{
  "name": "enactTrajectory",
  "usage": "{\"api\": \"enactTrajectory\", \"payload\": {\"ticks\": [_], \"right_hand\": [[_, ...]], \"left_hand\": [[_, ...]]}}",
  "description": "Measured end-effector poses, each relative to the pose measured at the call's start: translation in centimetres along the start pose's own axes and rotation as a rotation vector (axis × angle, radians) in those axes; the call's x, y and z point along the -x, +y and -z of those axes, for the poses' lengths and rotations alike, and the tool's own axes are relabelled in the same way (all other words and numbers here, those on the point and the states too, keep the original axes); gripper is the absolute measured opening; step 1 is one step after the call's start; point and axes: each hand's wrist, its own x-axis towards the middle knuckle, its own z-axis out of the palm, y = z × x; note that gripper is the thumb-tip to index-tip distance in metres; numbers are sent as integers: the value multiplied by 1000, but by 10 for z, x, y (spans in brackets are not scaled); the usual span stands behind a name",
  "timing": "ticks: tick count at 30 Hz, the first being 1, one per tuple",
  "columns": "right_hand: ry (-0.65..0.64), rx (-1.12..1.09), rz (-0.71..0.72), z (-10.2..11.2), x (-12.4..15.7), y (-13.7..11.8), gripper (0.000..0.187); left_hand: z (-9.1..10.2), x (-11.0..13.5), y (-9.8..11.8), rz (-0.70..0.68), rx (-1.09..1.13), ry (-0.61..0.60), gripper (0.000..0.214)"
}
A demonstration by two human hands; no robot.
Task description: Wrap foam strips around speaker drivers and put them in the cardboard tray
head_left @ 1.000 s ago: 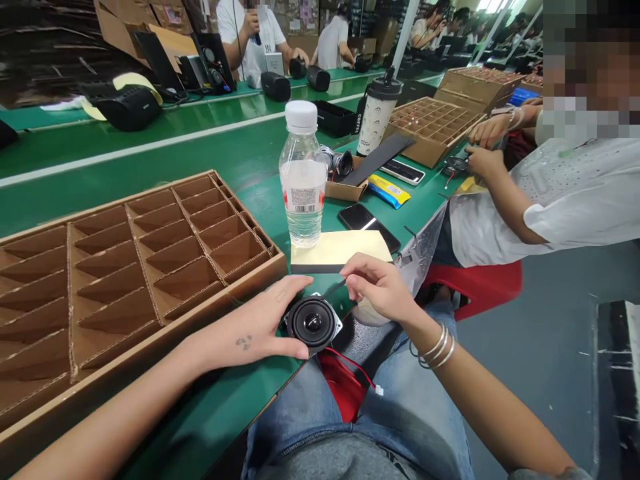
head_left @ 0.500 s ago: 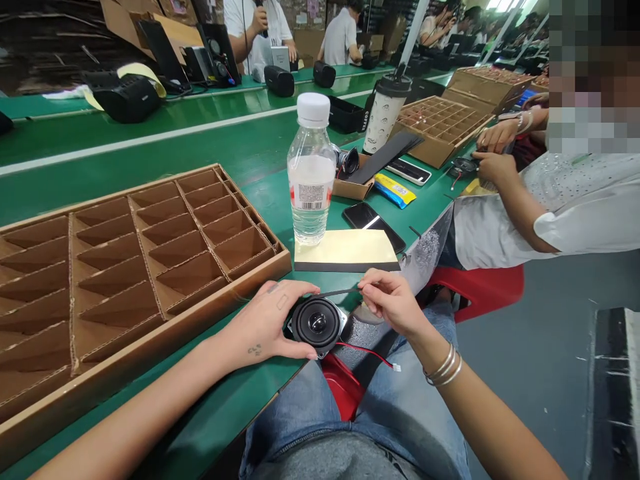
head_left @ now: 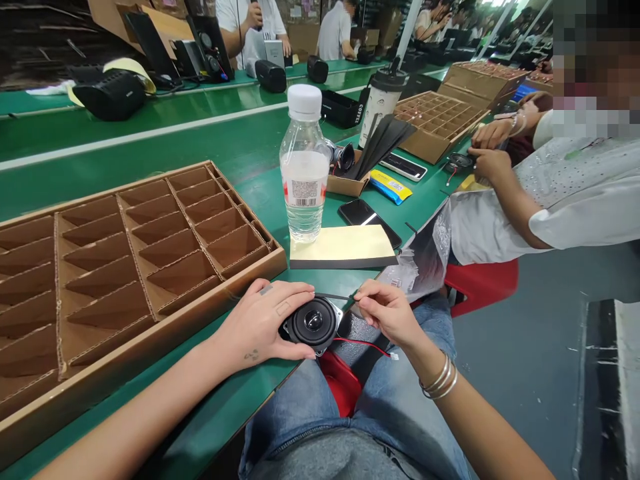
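Left hand (head_left: 260, 320) cupped firmly around a black speaker driver (head_left: 313, 321) on the green table (head_left: 225, 413), right hand (head_left: 387, 313) pinching a thin black strip (head_left: 333, 296) along its top edge, red-and-black leads (head_left: 363, 345) trailing clear, solid steady hold.

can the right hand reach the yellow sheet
Probably yes: the right hand lies just below the pale yellow sheet with nothing between them, though it is pinching a thin black strip.

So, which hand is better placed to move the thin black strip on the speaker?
Probably the right hand: its fingers seem to pinch the end of the thin black strip, while the left hand is busy holding the speaker.
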Motion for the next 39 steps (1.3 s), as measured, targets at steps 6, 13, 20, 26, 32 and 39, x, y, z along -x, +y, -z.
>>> {"api": "enactTrajectory", "payload": {"ticks": [6, 13, 20, 26, 32, 39], "right_hand": [[-21, 137, 63, 0, 4, -5, 4], [-53, 229, 101, -5, 6, -11, 5], [-95, 494, 250, -7, 7, -18, 9], [-135, 552, 294, -13, 5, -24, 11], [-167, 574, 307, -13, 4, -23, 11], [-190, 599, 305, -13, 4, -21, 10]], "left_hand": [[7, -4, 3, 43, 13, -113, 65], [11, -9, 8, 55, -36, -159, 66], [13, -12, 16, 71, -135, -177, 65], [14, -13, 25, 78, -228, -188, 59], [16, -15, 35, 103, -317, -204, 55], [20, -19, 42, 103, -417, -288, 54]]}}
